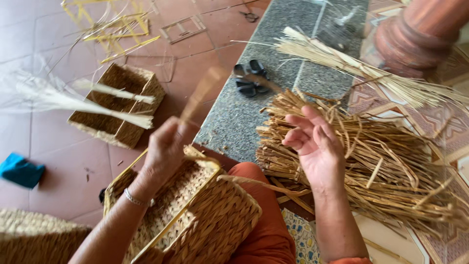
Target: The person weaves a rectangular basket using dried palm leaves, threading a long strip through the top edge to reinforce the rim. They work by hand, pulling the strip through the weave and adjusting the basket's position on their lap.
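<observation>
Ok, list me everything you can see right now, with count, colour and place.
Half-woven rectangular straw basket: one, tan, on the person's lap, under the left hand.
Finished woven rectangular basket: one, tan, on the red tile floor, upper left.
Pile of flat dried straw strips: one, golden brown, on the floor to the right, beside the right hand.
Bundle of thin pale reeds: one, cream, upper right.
Pair of black sandals: one pair, on the grey stone strip.
Yellow frame pieces: several, top left.
Scissors: one, dark, top centre.
Blue cloth: one, left edge.
Left hand: blurred, silver bracelet on its wrist, pulling a strand.
Right hand: open, palm up, empty.
</observation>
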